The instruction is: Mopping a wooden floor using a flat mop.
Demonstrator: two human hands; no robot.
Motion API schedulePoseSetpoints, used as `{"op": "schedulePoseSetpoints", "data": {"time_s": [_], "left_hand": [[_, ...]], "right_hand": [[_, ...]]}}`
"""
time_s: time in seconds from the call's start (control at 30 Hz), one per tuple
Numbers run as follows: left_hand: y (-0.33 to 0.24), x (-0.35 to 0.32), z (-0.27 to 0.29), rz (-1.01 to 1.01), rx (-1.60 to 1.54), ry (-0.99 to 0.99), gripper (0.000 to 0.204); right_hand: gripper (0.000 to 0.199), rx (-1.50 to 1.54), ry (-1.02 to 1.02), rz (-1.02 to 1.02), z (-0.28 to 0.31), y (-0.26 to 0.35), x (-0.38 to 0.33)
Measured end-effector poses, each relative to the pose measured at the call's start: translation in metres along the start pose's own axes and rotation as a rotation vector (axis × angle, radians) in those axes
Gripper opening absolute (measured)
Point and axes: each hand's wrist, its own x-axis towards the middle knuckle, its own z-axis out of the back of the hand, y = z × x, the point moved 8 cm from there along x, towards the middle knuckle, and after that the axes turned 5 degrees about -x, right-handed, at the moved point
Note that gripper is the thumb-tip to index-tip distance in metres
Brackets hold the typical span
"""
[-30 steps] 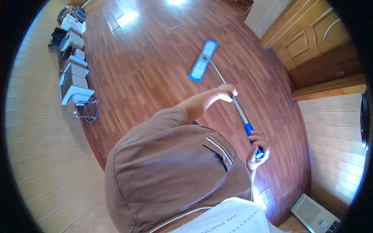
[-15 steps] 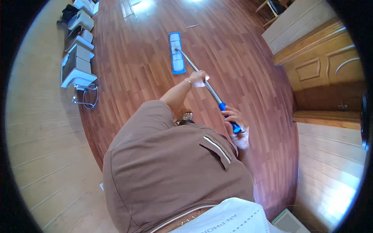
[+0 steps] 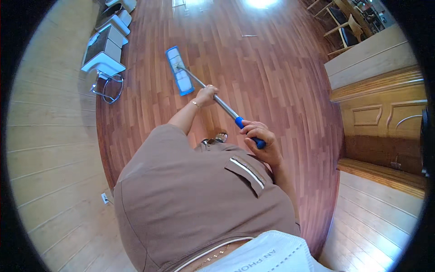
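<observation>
A flat floor mop (image 3: 180,75) with a blue-edged, pale rectangular head lies against the wood floor (image 3: 281,86), ahead and a little left of me. Its metal pole slants back toward my right side. My left hand (image 3: 207,95) is closed around the pole partway up from the head. Higher on the pole, my right hand (image 3: 263,138) wraps the blue grip (image 3: 239,121) at the handle's end. Parts of the grip are hidden under the fingers.
Along the left wall stand white cabinet-like units (image 3: 104,52) and a metal-framed stool (image 3: 111,88). A wooden door (image 3: 380,115) is set in the right wall. Wooden chairs (image 3: 346,36) stand at the far right. A wall socket (image 3: 104,198) sits low on the left.
The mop head has swung left and slightly nearer, its angle now tilted. Both hands have shifted left with the pole. The view has turned, bringing more of the right-hand chairs in.
</observation>
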Motion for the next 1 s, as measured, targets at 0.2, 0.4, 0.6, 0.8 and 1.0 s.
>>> {"op": "schedulePoseSetpoints", "data": {"time_s": [0.2, 0.4, 0.6, 0.8, 1.0], "left_hand": [[-0.022, -0.042, 0.001, 0.083, 0.003, -0.044, 0.009], [-0.089, -0.059, -0.013, 0.077, -0.023, -0.11, 0.011], [-0.206, -0.057, -0.027, -0.035, -0.103, -0.05, 0.011], [-0.294, -0.047, -0.073, -0.267, -0.186, 0.097, 0.011], [-0.342, -0.032, -0.108, -0.524, -0.343, 0.225, 0.019]], "right_hand": [[0.004, 0.087, 0.045, -0.051, 0.006, 0.01, -0.021], [0.003, 0.064, 0.033, -0.043, 0.041, 0.045, -0.066], [0.007, -0.053, -0.108, -0.065, 0.094, 0.107, -0.122], [0.016, -0.257, -0.313, 0.019, 0.121, 0.171, -0.175], [0.02, -0.369, -0.187, 0.079, 0.104, 0.19, -0.188]]}}
